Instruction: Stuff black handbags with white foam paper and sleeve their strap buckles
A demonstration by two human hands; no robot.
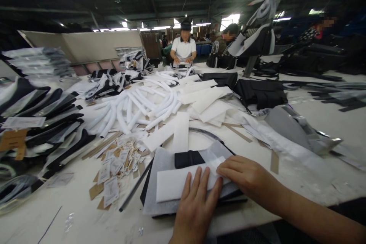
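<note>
In front of me on the table lies a black bag (145, 192), with its dark curved strap (210, 132) behind it. A thin white sheet (164, 162) covers most of its front. Across this sheet runs a white foam strip (170, 187), just below a black flap tab (188, 159). My left hand (197, 202) rests flat on the strip with its fingers spread. My right hand (243, 173) has its fingers pinched together on a small white translucent sheet (215, 164) at the strip's right end. Its fingertips partly hide the sheet's edge.
White foam tubes (140, 103) and flat white strips (206, 95) are heaped ahead. Paper hang tags (114, 171) lie left, beside stacked black pieces (54, 126). Black bags (259, 93) and a grey wrapped piece (297, 127) lie right. A co-worker (184, 47) works at the far end.
</note>
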